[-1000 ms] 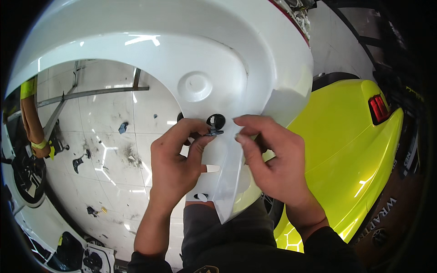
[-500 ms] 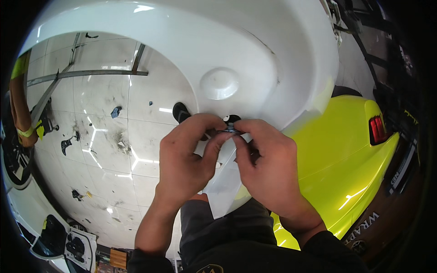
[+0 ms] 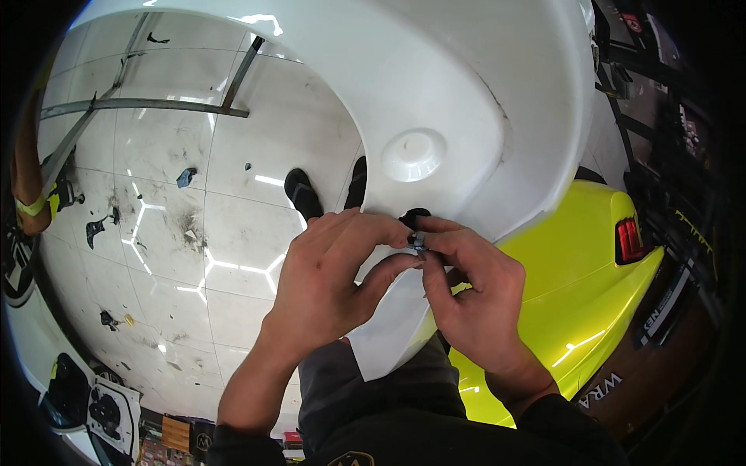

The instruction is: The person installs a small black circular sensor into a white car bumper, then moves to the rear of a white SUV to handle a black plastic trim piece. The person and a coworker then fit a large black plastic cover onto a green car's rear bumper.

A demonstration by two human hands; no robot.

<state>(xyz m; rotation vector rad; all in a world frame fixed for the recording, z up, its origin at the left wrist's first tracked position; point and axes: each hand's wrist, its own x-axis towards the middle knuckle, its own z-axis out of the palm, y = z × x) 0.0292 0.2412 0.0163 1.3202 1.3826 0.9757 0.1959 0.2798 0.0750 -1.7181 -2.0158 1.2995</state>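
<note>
Both of my hands meet over the near part of a large white curved car body panel (image 3: 435,85). A small dark and silvery piece (image 3: 420,241) sits between my fingertips; its exact kind is too small to make out. My right hand (image 3: 486,291) pinches it between thumb and forefinger. From the other side, the thumb and forefinger of my left hand (image 3: 326,276) close on it. Just beyond the fingertips is a round black part (image 3: 416,216), partly hidden by my fingers. A pale tapering end (image 3: 388,330) of the panel hangs below my hands.
A bright yellow-green car body part (image 3: 552,287) with a red tail light (image 3: 631,241) lies to the right. A metal frame (image 3: 155,103) stands at the left on tiles strewn with dark scraps (image 3: 186,178). Another person's arm (image 3: 31,186) shows at the far left.
My hands have shifted slightly right and down in view, with the small piece still between them. The white panel appears farther right, and a second shoe has come into sight.
</note>
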